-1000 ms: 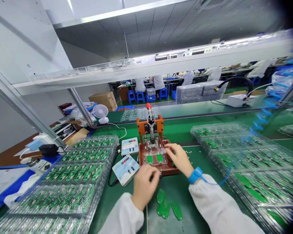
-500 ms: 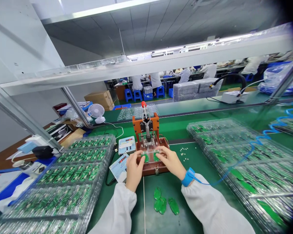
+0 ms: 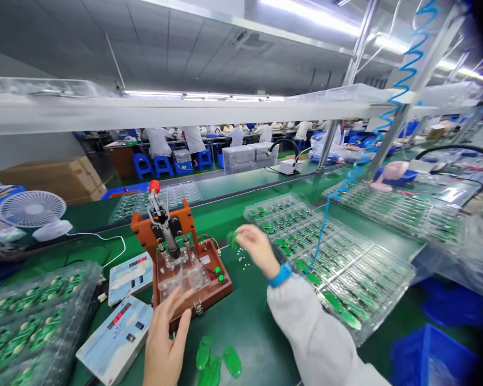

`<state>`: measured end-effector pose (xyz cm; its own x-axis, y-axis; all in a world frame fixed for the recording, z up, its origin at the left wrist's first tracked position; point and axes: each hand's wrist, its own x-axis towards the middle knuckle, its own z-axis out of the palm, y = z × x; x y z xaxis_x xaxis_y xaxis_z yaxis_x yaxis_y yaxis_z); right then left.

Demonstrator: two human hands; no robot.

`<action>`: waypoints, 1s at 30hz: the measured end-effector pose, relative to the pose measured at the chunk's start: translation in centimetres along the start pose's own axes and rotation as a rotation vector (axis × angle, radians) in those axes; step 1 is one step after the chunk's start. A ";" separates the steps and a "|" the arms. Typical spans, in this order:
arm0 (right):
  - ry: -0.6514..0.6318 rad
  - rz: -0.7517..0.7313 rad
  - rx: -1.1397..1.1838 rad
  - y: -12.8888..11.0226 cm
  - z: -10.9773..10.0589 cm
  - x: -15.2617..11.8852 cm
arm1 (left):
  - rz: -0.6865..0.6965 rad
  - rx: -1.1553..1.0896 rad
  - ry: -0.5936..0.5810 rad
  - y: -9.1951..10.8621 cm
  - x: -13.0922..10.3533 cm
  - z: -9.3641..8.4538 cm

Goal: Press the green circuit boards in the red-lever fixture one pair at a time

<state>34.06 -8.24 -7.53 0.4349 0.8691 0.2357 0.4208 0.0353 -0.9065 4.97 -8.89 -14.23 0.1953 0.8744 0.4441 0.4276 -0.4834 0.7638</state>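
Note:
My right hand (image 3: 257, 247), with a blue wrist strap, pinches a green circuit board (image 3: 233, 239) above the mat, right of the test fixture. Spread fingers show on my left hand (image 3: 166, 332), which is at the front left edge of the fixture and holds nothing. The wooden test fixture (image 3: 215, 292) has an orange frame, a red-knobbed lever (image 3: 154, 186) and a clear plate (image 3: 185, 279) with no green board visible on it. Several loose green boards (image 3: 232, 361) lie in front of the fixture.
Trays of boards stand at right (image 3: 346, 257) and left (image 3: 36, 316). Two display boxes (image 3: 115, 335) sit left of the fixture, near a white fan (image 3: 34, 209). A coiled blue cord (image 3: 406, 80) hangs at right. People in white work behind.
The view has turned right. My right hand has left the fixture with a green board. My left hand has let go and opened. Two boards no longer show in the fixture.

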 end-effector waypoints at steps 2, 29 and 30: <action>0.171 0.077 -0.126 0.9 -4.6 4.2 | -0.008 -0.001 -0.016 0.3 0.0 -0.1; 0.153 0.334 -0.662 6.4 -12.9 12.0 | 0.372 0.168 -0.046 0.5 0.0 -0.2; 0.202 0.315 -0.635 5.5 -12.9 11.9 | 0.381 0.153 -0.044 0.7 0.1 -0.2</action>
<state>51.79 -4.07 -5.17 0.7235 0.6810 0.1131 0.6049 -0.5466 -0.5790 5.11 -9.13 -13.59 0.4009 0.6367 0.6587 0.4430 -0.7641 0.4690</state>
